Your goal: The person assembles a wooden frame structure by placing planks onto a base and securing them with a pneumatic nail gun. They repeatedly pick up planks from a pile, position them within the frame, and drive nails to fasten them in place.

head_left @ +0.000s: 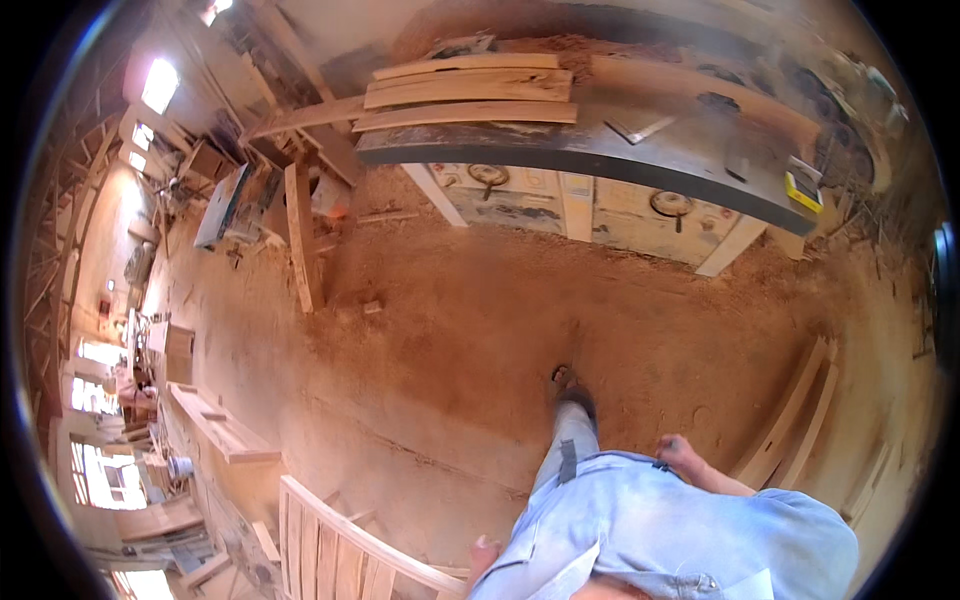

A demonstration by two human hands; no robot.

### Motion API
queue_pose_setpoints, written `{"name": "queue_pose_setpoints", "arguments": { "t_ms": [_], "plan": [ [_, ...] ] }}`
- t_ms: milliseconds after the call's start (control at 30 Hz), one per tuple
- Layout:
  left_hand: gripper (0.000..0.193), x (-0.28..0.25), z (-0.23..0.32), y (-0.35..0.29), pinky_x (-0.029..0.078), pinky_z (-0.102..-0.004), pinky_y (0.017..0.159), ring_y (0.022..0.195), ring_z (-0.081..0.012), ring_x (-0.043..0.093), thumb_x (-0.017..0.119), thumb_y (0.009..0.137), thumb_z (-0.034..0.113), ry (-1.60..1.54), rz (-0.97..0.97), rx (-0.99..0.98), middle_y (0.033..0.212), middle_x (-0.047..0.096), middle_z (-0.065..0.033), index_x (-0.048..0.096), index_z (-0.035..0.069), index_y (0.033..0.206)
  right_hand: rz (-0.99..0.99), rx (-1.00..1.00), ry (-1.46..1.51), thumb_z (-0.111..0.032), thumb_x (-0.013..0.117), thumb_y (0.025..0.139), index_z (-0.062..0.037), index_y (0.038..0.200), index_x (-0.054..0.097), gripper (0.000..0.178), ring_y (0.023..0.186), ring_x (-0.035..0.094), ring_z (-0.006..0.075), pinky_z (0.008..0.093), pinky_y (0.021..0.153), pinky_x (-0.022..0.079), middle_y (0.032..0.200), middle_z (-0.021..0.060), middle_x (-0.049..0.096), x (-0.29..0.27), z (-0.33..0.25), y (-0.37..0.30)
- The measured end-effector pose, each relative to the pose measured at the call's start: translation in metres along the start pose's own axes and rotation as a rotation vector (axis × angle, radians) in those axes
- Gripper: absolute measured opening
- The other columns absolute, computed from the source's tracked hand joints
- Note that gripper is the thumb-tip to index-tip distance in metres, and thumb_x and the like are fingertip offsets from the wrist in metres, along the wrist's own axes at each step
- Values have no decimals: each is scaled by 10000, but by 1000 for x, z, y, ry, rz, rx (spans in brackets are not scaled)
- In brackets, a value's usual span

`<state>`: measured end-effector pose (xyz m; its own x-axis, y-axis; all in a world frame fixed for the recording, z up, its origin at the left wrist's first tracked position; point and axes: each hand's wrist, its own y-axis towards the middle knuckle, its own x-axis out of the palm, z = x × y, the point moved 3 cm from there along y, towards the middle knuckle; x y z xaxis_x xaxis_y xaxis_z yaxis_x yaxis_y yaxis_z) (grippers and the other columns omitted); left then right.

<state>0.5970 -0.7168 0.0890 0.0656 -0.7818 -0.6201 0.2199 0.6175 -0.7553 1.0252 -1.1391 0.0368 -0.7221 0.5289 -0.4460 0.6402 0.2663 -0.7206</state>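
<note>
Reddish dust covers the workshop floor (440,310), so short, flat steps and elbows kept clear of the wood would be safest. At near left stands a slatted wooden frame (372,546); the left hand (485,553) hangs low beside it, half hidden, its grip impossible to tell. Boards (470,88) lie on the far bench (600,163). The right hand (680,455) sits before the waist, forearm bent, fingers seemingly curled; I cannot tell whether it holds anything. Planks (785,420) lie at right.
</note>
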Motion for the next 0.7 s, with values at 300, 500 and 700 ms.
{"name": "queue_pose_setpoints", "arguments": {
  "t_ms": [300,500,700],
  "plan": [
    [766,-113,231,120,509,-366,890,1053,-229,623,683,848,240,-423,106,137,1201,648,-184,361,-126,1438,406,-519,408,-165,660,827,-47,957,662,176,714,566,121,314,610,477,782,6,619,-231,-307,186],
    [675,-182,467,84,469,-319,978,1149,-225,603,637,897,146,-661,196,312,1254,629,-199,347,-138,1437,488,-679,397,-118,637,798,12,1149,642,375,921,621,156,308,827,501,964,77,685,-361,-487,299],
    [646,-123,532,88,481,-326,961,1130,-220,615,644,904,166,-665,221,85,1254,638,-215,388,-119,1423,562,-701,632,-80,685,769,8,1241,567,495,959,595,161,299,799,492,1061,91,644,-448,-598,473]
  ]
}}
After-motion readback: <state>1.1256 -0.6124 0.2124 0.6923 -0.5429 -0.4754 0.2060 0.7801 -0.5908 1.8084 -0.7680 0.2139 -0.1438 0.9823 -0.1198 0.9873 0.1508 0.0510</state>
